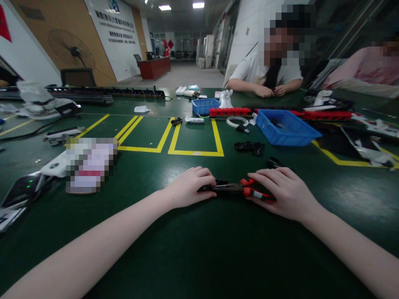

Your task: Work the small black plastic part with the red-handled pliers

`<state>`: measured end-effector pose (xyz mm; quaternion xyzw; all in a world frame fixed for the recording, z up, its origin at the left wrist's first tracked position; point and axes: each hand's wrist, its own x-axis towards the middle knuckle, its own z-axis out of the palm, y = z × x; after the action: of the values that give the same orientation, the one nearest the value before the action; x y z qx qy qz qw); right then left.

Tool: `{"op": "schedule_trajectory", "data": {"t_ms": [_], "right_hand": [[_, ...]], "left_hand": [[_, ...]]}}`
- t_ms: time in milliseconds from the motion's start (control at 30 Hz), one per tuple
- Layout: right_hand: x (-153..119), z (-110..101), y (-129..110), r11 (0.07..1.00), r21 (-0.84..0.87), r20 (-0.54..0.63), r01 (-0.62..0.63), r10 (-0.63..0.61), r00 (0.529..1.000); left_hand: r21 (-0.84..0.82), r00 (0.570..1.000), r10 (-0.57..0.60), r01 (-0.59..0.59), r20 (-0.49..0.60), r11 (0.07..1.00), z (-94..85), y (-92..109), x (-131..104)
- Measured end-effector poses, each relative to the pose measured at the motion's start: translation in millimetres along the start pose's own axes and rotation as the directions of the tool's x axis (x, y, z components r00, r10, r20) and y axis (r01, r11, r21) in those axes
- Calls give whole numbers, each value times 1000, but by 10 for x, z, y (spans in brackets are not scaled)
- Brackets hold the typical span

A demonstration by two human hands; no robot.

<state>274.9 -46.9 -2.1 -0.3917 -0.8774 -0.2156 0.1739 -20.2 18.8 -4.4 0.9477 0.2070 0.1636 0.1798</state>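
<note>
My right hand [288,191] is closed around the red and black handles of a pair of long-nose pliers [229,188]. Their metal jaws point left and meet a small black part [205,188]. That part is pinched between the fingers and thumb of my left hand [193,186]; much of it is hidden, so its kind does not show. Both hands are low over the green tabletop [199,249]. Just beyond my right hand lies a black piece [274,162], partly covered by the fingers. Farther back rest several black parts [249,147] in a cluster.
A blue bin [285,128] stands at the back right, with a smaller blue bin [205,106] left of it. Red strips [230,112] run behind. Yellow tape [196,153] marks rectangles. A blurred-out flat item [93,166] lies left. Across the table sits a person [264,74].
</note>
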Motion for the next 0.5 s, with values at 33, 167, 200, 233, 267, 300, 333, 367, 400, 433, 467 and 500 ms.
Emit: {"op": "schedule_trajectory", "data": {"t_ms": [33,167,200,233,267,300,333,367,400,433,467,500], "right_hand": [[1,-1,0,1000,7,-1,-4,4,1000],[-1,-4,10,997,61,26,-38,37,999],[-4,-4,14,995,81,43,-52,48,998],[-7,-4,17,993,100,63,-66,60,996],[-11,-4,20,990,116,82,-79,70,994],[-14,-4,21,987,130,98,-90,78,992],[-16,-5,22,986,138,111,-97,82,990],[-16,-5,23,985,142,120,-100,83,989],[-14,-4,24,985,141,125,-96,79,989],[-10,-3,26,986,137,129,-92,74,989],[-3,-2,29,988,129,130,-85,68,989],[5,0,33,990,118,129,-75,59,990]], "left_hand": [[-1,1000,-3,3,3,1000,0,0,0],[-3,1000,2,-2,2,1000,-6,10,1],[-1,1000,6,-6,-1,1000,-7,13,2],[1,1000,9,-9,-4,1000,-7,16,2],[2,1000,10,-10,-6,1000,-7,18,3],[3,1000,10,-10,-7,1000,-5,19,4],[3,1000,9,-9,-5,1000,-3,19,5],[3,1000,8,-8,-4,1000,-2,19,5],[4,1000,7,-7,-2,1000,-1,18,6],[4,1000,7,-7,-1,1000,-1,17,5],[5,1000,7,-7,0,1000,-2,17,5],[6,1000,7,-7,2,1000,-3,16,3]]}}
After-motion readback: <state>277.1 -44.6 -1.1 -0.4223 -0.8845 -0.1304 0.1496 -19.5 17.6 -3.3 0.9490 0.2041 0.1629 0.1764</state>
